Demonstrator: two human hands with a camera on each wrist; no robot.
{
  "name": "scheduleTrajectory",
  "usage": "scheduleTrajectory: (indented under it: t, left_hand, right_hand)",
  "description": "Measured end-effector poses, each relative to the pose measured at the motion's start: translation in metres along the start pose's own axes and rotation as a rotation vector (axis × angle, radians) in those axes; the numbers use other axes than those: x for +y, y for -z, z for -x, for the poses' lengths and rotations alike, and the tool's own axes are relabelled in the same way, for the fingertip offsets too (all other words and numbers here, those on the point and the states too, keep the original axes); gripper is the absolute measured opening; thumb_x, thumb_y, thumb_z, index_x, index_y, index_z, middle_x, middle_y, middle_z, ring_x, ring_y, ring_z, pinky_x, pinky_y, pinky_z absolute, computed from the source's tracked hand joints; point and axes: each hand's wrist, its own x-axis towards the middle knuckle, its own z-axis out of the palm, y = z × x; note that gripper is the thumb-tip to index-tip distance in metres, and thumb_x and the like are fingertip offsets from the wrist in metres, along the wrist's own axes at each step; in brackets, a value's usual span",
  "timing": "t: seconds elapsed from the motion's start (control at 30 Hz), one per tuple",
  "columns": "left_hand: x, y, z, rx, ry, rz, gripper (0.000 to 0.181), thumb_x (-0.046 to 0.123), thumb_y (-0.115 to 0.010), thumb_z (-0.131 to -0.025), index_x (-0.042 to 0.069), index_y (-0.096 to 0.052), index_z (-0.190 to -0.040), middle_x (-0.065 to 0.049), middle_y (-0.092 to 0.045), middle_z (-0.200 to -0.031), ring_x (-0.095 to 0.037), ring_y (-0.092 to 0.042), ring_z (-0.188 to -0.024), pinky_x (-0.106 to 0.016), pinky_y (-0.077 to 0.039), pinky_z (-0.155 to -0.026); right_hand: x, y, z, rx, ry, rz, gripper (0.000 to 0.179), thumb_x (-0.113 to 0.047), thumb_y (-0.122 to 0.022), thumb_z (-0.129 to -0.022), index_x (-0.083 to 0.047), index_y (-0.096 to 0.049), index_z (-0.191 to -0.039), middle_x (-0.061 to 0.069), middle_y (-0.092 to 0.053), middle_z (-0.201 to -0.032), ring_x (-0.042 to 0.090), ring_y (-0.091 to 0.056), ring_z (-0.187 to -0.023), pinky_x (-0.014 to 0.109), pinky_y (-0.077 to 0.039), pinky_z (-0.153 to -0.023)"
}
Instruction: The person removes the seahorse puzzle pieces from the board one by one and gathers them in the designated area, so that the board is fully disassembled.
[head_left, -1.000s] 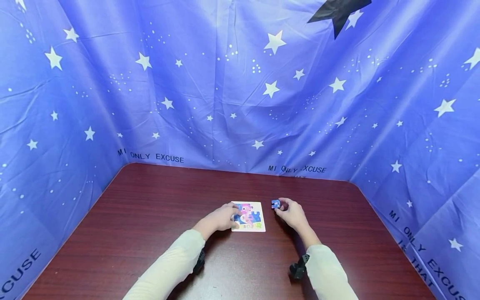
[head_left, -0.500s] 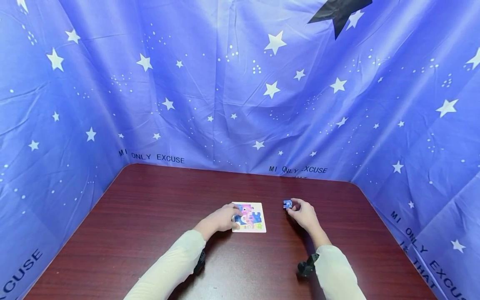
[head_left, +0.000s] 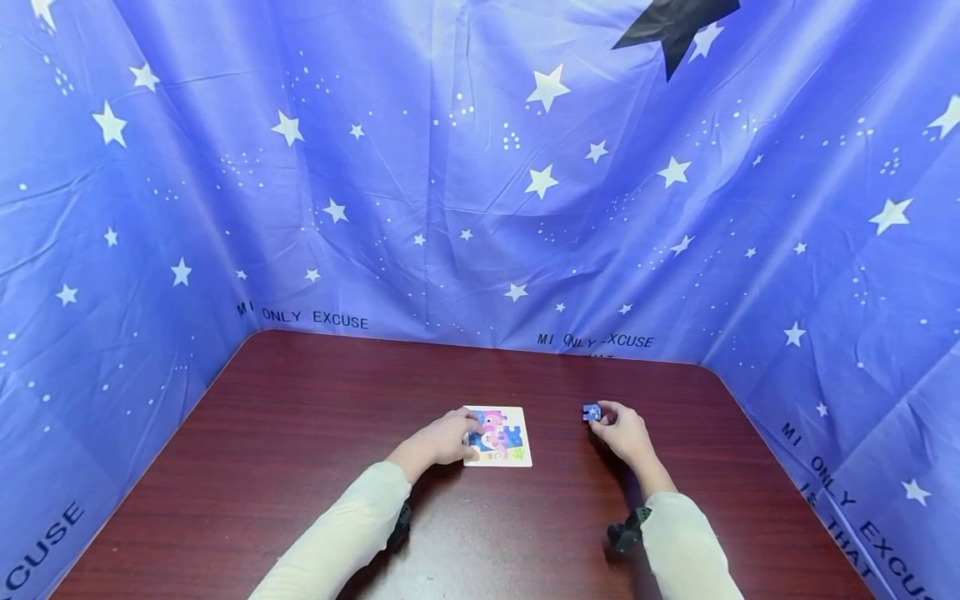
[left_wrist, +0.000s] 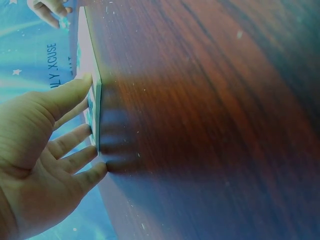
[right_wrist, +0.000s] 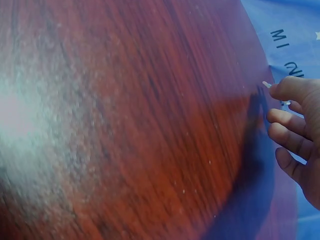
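Observation:
A square jigsaw board (head_left: 516, 416) with a pale rim lies flat on the table, filled partly with blue and pink pieces. My left hand (head_left: 445, 439) rests on its left side, covering some of the picture. In the left wrist view the fingers of the left hand (left_wrist: 55, 135) are spread and fairly straight, tips at the board's edge (left_wrist: 98, 115). To the right of the board, my right hand (head_left: 628, 435) pinches a blue puzzle piece (head_left: 592, 412) with a white star between thumb and fingers. Only a thin pale edge of the puzzle piece (right_wrist: 266, 84) shows in the right wrist view.
The dark red wooden table (head_left: 360, 375) extends around the board. A blue star-print curtain (head_left: 420, 167) hangs along its back and both sides. Black wrist cameras sit under both sleeves, the right one (head_left: 627, 532) nearest the front.
My right hand has moved to the right, away from the board, carrying the blue puzzle piece. The left hand and the board have stayed in place.

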Motion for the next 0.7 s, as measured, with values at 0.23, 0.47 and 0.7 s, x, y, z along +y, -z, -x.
scheduleTrajectory:
  t: [0.23,0.47,0.7]
  left_hand:
    - [0.0,0.0,0.001,0.009,-0.007,0.003,0.041,0.021,-0.069,-0.084,0.011,-0.062,-0.122,-0.009,-0.048,-0.137,-0.026,-0.042,-0.128,-0.037,-0.037,-0.106]
    - [-0.001,-0.001,0.0,0.006,-0.005,-0.004,0.041,0.022,-0.069,-0.084,0.011,-0.061,-0.123,-0.008,-0.047,-0.137,-0.026,-0.042,-0.129,-0.036,-0.037,-0.106]
    - [0.0,-0.001,0.0,0.003,0.0,-0.01,0.041,0.022,-0.068,-0.085,0.012,-0.061,-0.124,-0.008,-0.047,-0.138,-0.025,-0.041,-0.13,-0.036,-0.037,-0.107]
  right_hand:
    - [0.004,0.005,0.003,-0.009,-0.005,-0.008,0.044,-0.012,-0.067,-0.079,0.006,-0.058,-0.119,0.006,-0.063,-0.076,0.013,-0.054,-0.069,0.03,-0.043,-0.07]
    - [0.007,0.011,0.004,-0.024,-0.018,-0.009,0.044,-0.011,-0.066,-0.079,0.006,-0.057,-0.119,0.005,-0.06,-0.074,0.012,-0.052,-0.068,0.027,-0.042,-0.068]
    - [0.015,0.011,0.004,-0.034,-0.028,-0.012,0.044,-0.008,-0.061,-0.08,0.008,-0.055,-0.121,0.003,-0.053,-0.069,0.013,-0.045,-0.062,0.026,-0.036,-0.062]
